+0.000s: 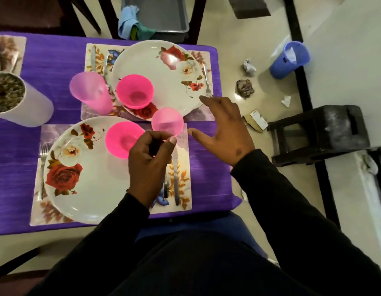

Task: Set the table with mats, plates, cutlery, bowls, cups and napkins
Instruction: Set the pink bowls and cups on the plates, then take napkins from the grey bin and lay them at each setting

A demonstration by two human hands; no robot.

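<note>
Left hand (150,165) has its grip curled, thumb and fingertips drawn together over the near plate (82,167), just beside the small pink cup (167,121); whether it pinches anything I cannot tell, nothing shows between the fingers. Right hand (225,124) hovers with its grip apart, fingers spread and holding nothing, right of that cup and near the tines of the far fork (206,80). The cup sits at the top right corner of the near mat (182,189), close to the near pink bowl (123,138), which rests on the near plate. Risk: the cup is light and crowded between both hands, so a careless pull-back by either could tip it or knock the bowl; the spread right fingers could also nudge the far fork off line. Near knife (175,174) lies on the mat right of the plate, near fork (42,167) on the left. Far setting: far plate (164,75), far pink bowl (135,91), tall pink cup (91,92). No napkins seen on the purple counter (57,56). A white pot (12,99) stands left; grey tub (161,16) and cloths beyond the far edge.
</note>
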